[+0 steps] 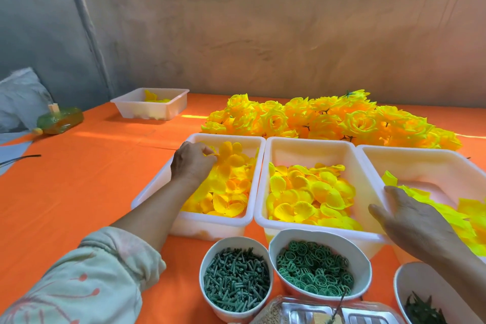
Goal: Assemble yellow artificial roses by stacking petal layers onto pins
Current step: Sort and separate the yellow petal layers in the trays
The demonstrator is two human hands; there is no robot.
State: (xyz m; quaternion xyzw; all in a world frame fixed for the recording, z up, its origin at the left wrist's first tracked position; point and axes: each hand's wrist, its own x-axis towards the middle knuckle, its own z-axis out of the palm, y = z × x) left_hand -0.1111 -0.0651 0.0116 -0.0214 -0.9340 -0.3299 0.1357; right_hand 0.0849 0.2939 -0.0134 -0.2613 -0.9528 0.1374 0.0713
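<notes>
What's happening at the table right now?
A person is mid-assembly. The left hand pinches a petal in the left tray; the right hand is open over the right tray. Finished roses are piled behind the trays, and green pins and rings sit in front.

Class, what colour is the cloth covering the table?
Plain orange tablecloth, best in head view.

A bare, mottled brown wall rises behind the orange-covered counter, streaked with sunlight.
</notes>
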